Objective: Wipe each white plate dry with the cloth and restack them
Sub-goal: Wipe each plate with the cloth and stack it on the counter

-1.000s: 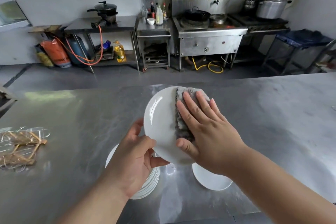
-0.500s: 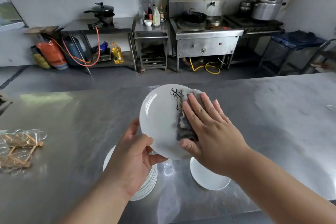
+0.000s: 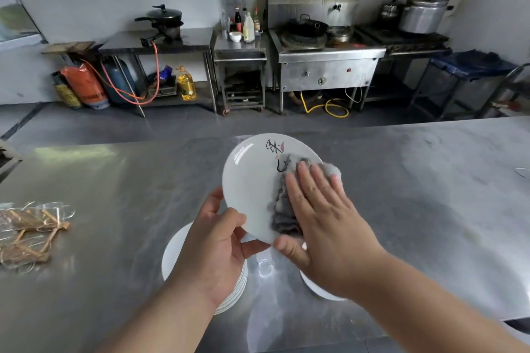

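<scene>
A white plate (image 3: 249,180) with a black painted mark near its top is held tilted above the steel table. My left hand (image 3: 218,249) grips its lower rim, thumb on the face. My right hand (image 3: 321,215) presses a grey cloth (image 3: 282,209) flat against the plate's right half with straight fingers. Below, a stack of white plates (image 3: 175,255) sits under my left hand. A single white plate (image 3: 315,286) lies to its right, mostly hidden by my right wrist.
The steel table (image 3: 114,209) stretches wide to both sides. A bundle of wooden sticks and clear wrapping (image 3: 28,232) lies at the left edge. Stoves, pots and gas bottles stand along the far wall across the floor.
My right hand and the cloth have slid down and right across the plate, uncovering the black mark near its top. The left hand has kept its hold on the rim.
</scene>
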The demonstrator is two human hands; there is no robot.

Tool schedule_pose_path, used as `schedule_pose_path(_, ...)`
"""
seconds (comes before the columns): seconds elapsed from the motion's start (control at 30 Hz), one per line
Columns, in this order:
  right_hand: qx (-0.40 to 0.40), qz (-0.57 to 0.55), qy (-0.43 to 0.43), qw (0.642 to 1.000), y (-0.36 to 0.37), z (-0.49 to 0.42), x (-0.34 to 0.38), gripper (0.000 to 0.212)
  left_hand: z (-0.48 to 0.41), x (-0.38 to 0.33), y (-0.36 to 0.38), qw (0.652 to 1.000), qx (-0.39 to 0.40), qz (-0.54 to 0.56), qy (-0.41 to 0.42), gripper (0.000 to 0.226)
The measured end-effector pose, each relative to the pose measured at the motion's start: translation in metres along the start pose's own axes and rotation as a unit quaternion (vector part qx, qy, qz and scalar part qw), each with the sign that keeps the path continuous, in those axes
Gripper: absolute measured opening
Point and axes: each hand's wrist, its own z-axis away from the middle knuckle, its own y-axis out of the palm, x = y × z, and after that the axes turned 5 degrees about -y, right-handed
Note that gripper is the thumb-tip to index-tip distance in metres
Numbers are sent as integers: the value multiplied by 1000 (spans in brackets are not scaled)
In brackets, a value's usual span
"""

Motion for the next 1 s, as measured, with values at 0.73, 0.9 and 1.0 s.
schedule_pose_path(0.73,-122,7,-148,981,-14,-30,-14,99,15,0,-2,990,61,-124,-17,49)
schedule_pose_path(0.9,-58,-6,-26,998,0,-23,-18,101,14,-4,-6,990,55,-127,-26,50)
schedule_pose_path(1.0,-77,-67,-142,985,13,-16,1,102,12,3,-6,984,61,-163,-33,50)
